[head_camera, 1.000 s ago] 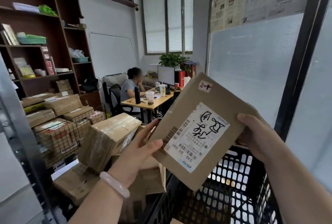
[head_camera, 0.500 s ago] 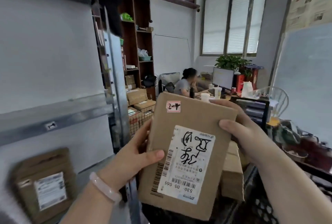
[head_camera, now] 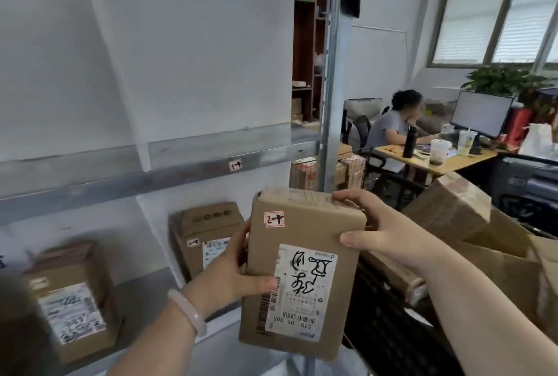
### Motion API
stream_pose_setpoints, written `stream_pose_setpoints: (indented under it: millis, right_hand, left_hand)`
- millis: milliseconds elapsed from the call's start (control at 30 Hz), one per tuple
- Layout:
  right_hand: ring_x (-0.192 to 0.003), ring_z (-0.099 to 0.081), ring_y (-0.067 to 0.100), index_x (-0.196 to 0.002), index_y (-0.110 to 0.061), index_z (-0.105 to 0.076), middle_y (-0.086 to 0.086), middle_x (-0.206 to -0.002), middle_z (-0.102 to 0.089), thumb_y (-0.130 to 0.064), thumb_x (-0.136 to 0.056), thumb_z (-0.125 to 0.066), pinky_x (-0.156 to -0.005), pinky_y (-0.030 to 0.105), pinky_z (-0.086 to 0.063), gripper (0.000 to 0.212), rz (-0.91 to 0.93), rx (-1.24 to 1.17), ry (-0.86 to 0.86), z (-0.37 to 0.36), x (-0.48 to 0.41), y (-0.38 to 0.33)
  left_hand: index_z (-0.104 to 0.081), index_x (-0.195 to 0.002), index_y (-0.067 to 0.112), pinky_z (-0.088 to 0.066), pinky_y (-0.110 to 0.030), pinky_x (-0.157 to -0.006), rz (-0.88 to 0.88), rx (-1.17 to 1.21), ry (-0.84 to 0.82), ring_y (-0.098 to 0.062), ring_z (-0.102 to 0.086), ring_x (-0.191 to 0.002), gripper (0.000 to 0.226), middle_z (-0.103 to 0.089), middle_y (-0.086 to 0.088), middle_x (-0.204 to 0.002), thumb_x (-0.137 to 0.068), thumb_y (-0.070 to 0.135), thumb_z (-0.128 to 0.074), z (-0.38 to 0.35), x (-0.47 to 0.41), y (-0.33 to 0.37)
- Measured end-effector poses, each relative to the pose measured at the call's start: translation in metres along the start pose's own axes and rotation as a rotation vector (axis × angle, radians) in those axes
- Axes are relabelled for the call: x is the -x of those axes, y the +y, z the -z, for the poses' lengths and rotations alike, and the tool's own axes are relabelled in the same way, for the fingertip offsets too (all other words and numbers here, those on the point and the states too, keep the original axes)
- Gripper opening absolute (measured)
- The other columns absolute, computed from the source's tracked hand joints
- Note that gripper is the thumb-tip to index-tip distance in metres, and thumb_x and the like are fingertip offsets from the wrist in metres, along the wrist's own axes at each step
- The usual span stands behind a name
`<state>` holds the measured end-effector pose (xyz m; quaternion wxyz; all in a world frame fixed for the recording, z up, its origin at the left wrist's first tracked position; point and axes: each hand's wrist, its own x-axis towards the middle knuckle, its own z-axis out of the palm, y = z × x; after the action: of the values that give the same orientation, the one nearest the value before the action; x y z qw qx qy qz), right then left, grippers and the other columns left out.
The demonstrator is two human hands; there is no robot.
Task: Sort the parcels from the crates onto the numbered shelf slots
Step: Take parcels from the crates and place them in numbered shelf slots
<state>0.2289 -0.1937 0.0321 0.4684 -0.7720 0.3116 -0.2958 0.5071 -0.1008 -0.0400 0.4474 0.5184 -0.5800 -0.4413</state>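
Observation:
I hold a flat brown parcel [head_camera: 305,258] upright in front of me, with a pink sticker reading 2-4 and a white shipping label. My left hand [head_camera: 232,273] grips its left edge, thumb on the front. Over the parcel's top right corner curls my right hand [head_camera: 383,230]. Behind the parcel runs a grey metal shelf [head_camera: 169,173] whose rail carries a small tag reading 1-4 [head_camera: 235,165]. Two other brown parcels stand on the lower shelf level: one in the middle [head_camera: 205,233], one blurred at the left [head_camera: 69,297].
A steel shelf upright [head_camera: 333,79] stands just right of the shelf. To the right are a black plastic crate [head_camera: 389,330] and stacked cardboard boxes [head_camera: 453,209]. Further back a person [head_camera: 392,125] sits at a desk [head_camera: 434,158] with a monitor.
My view has swung left from the crate to the shelf. The parcel has turned upright and now sits lower, close to the shelf; both hands keep their hold.

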Motion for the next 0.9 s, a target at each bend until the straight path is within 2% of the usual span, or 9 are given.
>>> stream_pose_setpoints:
  millis: [100, 200, 300, 333, 400, 467, 667, 800, 900]
  right_hand:
    - [-0.111, -0.058, 0.000, -0.125, -0.053, -0.047, -0.018, -0.127, -0.054, -0.054, -0.057, -0.081, -0.089, 0.018, -0.050, 0.076, -0.046, 0.170, -0.082, -0.026, -0.020, 0.002]
    - [-0.123, -0.045, 0.002, -0.133, -0.055, -0.038, -0.021, -0.136, -0.042, -0.068, -0.056, -0.075, -0.100, 0.020, -0.039, 0.087, -0.073, 0.434, -0.166, -0.044, -0.038, 0.000]
    - [-0.125, -0.035, 0.000, -0.147, -0.048, -0.027, -0.023, -0.142, -0.034, -0.075, -0.054, -0.070, -0.095, 0.011, -0.029, 0.106, -0.117, 0.626, -0.283, -0.059, -0.055, -0.001]
    - [-0.129, -0.031, 0.002, -0.150, -0.047, -0.021, -0.021, -0.147, -0.030, -0.074, -0.055, -0.070, -0.100, 0.013, -0.028, 0.111, -0.137, 0.687, -0.325, -0.062, -0.060, -0.001]
    - [-0.141, -0.018, 0.008, -0.153, -0.045, -0.011, -0.018, -0.156, -0.019, -0.073, -0.056, -0.071, -0.115, 0.029, -0.022, 0.117, -0.165, 0.801, -0.388, -0.066, -0.071, -0.002]
    - [-0.144, -0.013, 0.010, -0.153, -0.046, -0.006, -0.016, -0.158, -0.016, -0.073, -0.056, -0.071, -0.118, 0.037, -0.017, 0.120, -0.188, 0.837, -0.437, -0.066, -0.083, -0.003]
    - [-0.142, -0.023, 0.015, -0.154, -0.041, -0.007, -0.008, -0.156, -0.022, -0.054, -0.064, -0.079, -0.115, 0.035, -0.026, 0.116, -0.142, 0.950, -0.574, -0.061, -0.130, 0.006]
    - [-0.135, -0.032, 0.014, -0.153, -0.040, -0.013, -0.007, -0.150, -0.029, -0.051, -0.063, -0.082, -0.110, 0.030, -0.031, 0.115, -0.069, 0.963, -0.581, -0.052, -0.157, 0.013]
    - [-0.133, -0.035, 0.016, -0.154, -0.039, -0.014, -0.006, -0.149, -0.032, -0.054, -0.057, -0.080, -0.110, 0.034, -0.035, 0.118, -0.027, 0.992, -0.574, -0.045, -0.175, 0.018]
  left_hand:
    - [-0.020, -0.150, 0.041, -0.056, -0.030, -0.093, 0.054, -0.032, 0.029, -0.009, -0.058, -0.125, 0.118, -0.061, 0.005, -0.136, -0.060, 0.025, -0.095, 0.024, 0.011, -0.028]
    - [-0.016, -0.151, 0.042, -0.054, -0.042, -0.099, 0.088, -0.034, 0.057, -0.014, -0.053, -0.131, 0.119, -0.055, 0.003, -0.141, -0.064, 0.014, -0.092, 0.035, 0.017, -0.052]
    - [-0.021, -0.146, 0.045, -0.053, -0.042, -0.100, 0.092, -0.008, 0.062, -0.014, -0.050, -0.132, 0.113, -0.049, 0.004, -0.144, -0.065, 0.004, -0.090, 0.039, 0.018, -0.070]
    - [-0.023, -0.143, 0.046, -0.053, -0.043, -0.101, 0.089, -0.009, 0.061, -0.014, -0.049, -0.133, 0.112, -0.048, 0.005, -0.145, -0.064, 0.005, -0.091, 0.040, 0.017, -0.075]
    - [-0.020, -0.145, 0.046, -0.051, -0.046, -0.103, 0.082, -0.006, 0.052, -0.016, -0.047, -0.135, 0.118, -0.045, 0.005, -0.147, -0.058, 0.016, -0.094, 0.040, 0.015, -0.081]
    - [-0.017, -0.150, 0.040, -0.050, -0.048, -0.104, 0.061, -0.001, 0.049, -0.016, -0.046, -0.137, 0.123, -0.042, 0.005, -0.150, -0.055, 0.024, -0.092, 0.037, 0.009, -0.087]
    - [-0.020, -0.147, 0.045, -0.049, -0.044, -0.106, 0.041, -0.013, 0.122, -0.009, -0.046, -0.136, 0.119, -0.040, 0.009, -0.151, -0.052, 0.028, -0.091, 0.023, -0.017, -0.096]
    - [0.000, -0.154, 0.042, -0.044, -0.043, -0.111, 0.078, -0.046, 0.130, -0.012, -0.039, -0.142, 0.134, -0.033, 0.009, -0.156, -0.059, 0.017, -0.091, 0.025, -0.034, -0.099]
    - [-0.013, -0.152, 0.039, -0.050, -0.027, -0.101, 0.100, -0.096, 0.126, 0.002, -0.045, -0.134, 0.119, -0.036, 0.014, -0.150, -0.067, 0.002, -0.089, 0.030, -0.041, -0.104]
